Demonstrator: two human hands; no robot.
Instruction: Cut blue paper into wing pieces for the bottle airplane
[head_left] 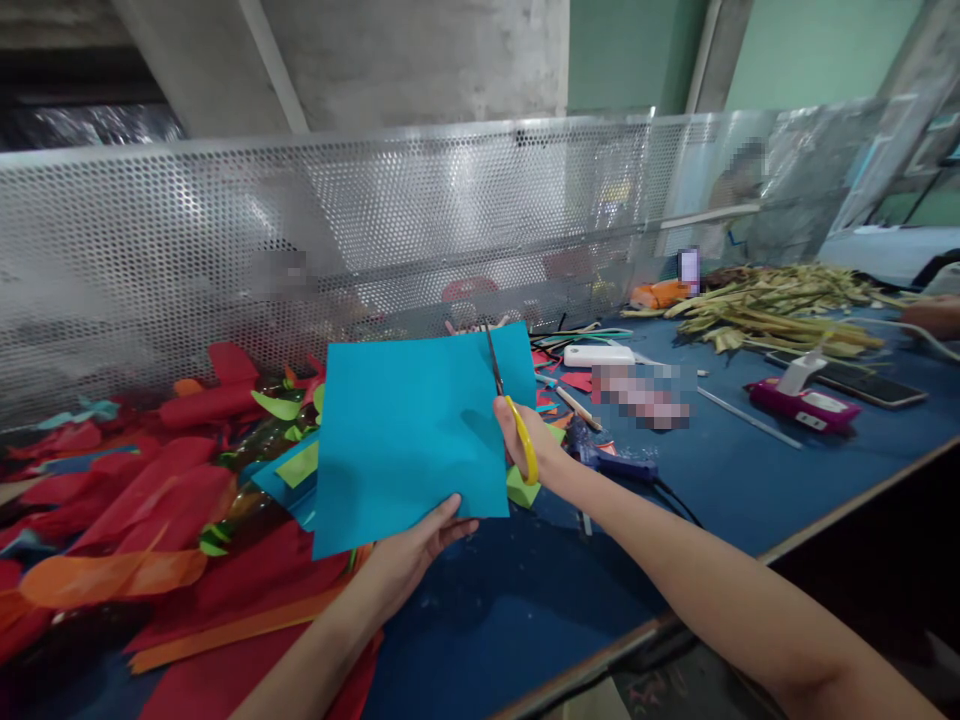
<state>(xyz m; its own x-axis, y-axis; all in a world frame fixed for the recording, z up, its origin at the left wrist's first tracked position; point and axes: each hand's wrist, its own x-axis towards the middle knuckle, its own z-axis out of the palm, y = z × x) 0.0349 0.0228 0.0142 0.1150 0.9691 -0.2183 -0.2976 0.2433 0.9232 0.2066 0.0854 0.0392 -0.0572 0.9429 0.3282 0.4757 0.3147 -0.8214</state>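
A large sheet of blue paper (409, 430) is held up over the table, tilted toward me. My left hand (424, 545) grips its lower edge, thumb on the front face and fingers behind. In my right hand (521, 440) is a pair of scissors (525, 440) with yellow handles, fingers closed round the loops. The dark blades point up and away, lying across the right part of the sheet. A strip of the same blue shows to the right of the blades; whether it is cut apart at the bottom I cannot tell.
Red and orange paper pieces (172, 490) heap up on the left. To the right lie a blue glue gun (615, 462), a white power strip (598, 356), a purple adapter (802, 405), a phone (847, 378) and dried stalks (772, 310). A perforated metal screen (420, 220) stands behind the table (465, 620).
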